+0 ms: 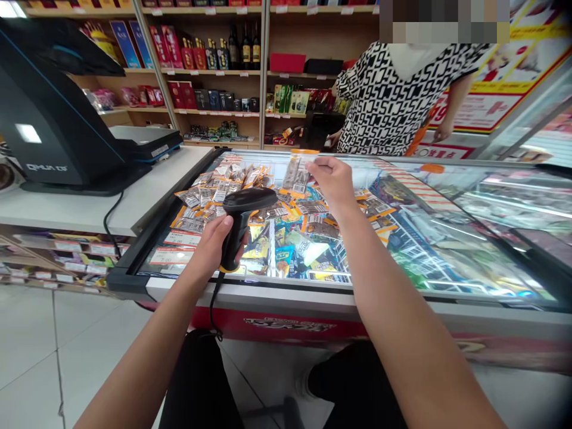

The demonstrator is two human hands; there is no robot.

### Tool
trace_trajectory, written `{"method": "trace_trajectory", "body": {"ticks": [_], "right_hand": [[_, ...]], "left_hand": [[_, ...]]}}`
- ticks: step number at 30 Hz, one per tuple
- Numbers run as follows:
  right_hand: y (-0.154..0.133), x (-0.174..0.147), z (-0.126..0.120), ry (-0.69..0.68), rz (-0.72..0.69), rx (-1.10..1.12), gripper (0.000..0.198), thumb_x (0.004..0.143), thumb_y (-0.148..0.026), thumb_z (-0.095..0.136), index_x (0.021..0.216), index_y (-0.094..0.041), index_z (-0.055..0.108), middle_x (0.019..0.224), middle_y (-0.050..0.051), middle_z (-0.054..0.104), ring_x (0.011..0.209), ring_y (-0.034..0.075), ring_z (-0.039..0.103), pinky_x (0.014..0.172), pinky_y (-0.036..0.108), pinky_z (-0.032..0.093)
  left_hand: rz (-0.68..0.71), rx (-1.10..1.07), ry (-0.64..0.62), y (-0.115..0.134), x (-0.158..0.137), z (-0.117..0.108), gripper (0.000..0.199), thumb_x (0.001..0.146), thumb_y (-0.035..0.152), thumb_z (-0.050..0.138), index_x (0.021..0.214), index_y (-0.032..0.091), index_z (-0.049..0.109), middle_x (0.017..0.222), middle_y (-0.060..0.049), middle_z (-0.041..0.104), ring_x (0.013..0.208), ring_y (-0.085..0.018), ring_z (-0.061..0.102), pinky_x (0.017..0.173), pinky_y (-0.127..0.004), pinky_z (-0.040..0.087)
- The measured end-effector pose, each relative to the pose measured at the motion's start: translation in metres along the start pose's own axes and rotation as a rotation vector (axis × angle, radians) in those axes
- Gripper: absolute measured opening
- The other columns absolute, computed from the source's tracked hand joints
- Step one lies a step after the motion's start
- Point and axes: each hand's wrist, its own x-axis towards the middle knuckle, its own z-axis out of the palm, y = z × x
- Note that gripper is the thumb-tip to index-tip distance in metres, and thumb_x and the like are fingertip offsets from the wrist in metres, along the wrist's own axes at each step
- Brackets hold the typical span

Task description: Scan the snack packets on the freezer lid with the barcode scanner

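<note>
My left hand (215, 241) is wrapped round the handle of a black barcode scanner (248, 202). The scanner's head points to the right, and its cable hangs down over the front of the freezer. In my right hand (331, 179) a small snack packet (295, 174) with orange ends is pinched by its right edge and held up, its printed side facing me. Many similar packets (196, 223) lie in a loose heap on the freezer's glass top, to the left of the scanner and beneath both hands.
The glass-topped chest freezer (308, 293) spans the front, with bagged goods inside. At left, a dark checkout terminal (58, 119) stands on a white counter (89, 208). Across the freezer is a person in a patterned shirt (397, 101). Shelves (214, 72) of bottles and boxes line the back.
</note>
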Motion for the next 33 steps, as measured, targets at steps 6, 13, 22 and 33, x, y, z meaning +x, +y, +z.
{"method": "trace_trajectory", "body": {"ticks": [6,13,22,33], "right_hand": [[-0.007,-0.016,0.013,-0.098,-0.014,0.069,0.019,0.088,-0.036,0.076,0.092,-0.021,0.065,0.088,0.003,0.073,0.084,0.019,0.073,0.075,0.030,0.061],[-0.006,-0.014,0.014,-0.092,-0.008,0.066,0.020,0.089,-0.038,0.076,0.094,-0.021,0.067,0.087,0.003,0.074,0.081,0.019,0.073,0.076,0.031,0.061],[0.031,0.010,-0.037,0.111,0.181,-0.704,0.046,0.093,-0.028,0.071,0.134,-0.009,0.062,0.116,0.023,0.073,0.119,0.041,0.067,0.103,0.055,0.051],[-0.004,-0.041,0.020,-0.471,0.133,-0.896,0.039,0.090,-0.058,0.074,0.076,-0.023,0.065,0.074,0.011,0.068,0.088,0.035,0.074,0.079,0.041,0.056]], "left_hand": [[-0.034,0.026,-0.016,0.000,0.000,-0.001,0.054,0.096,0.070,0.056,0.081,0.018,0.063,0.062,-0.002,0.061,0.042,-0.011,0.049,0.040,-0.025,0.036],[-0.042,0.095,-0.061,0.004,-0.003,0.001,0.055,0.097,0.070,0.053,0.082,0.019,0.064,0.051,0.000,0.055,0.040,-0.013,0.049,0.044,-0.026,0.037],[-0.003,-0.012,0.052,-0.001,0.002,-0.001,0.050,0.097,0.066,0.055,0.082,0.019,0.061,0.060,-0.001,0.061,0.042,-0.012,0.050,0.043,-0.025,0.037],[0.013,-0.010,0.042,0.000,0.003,0.000,0.049,0.098,0.065,0.056,0.080,0.019,0.060,0.069,-0.004,0.067,0.042,-0.010,0.051,0.043,-0.026,0.038]]}}
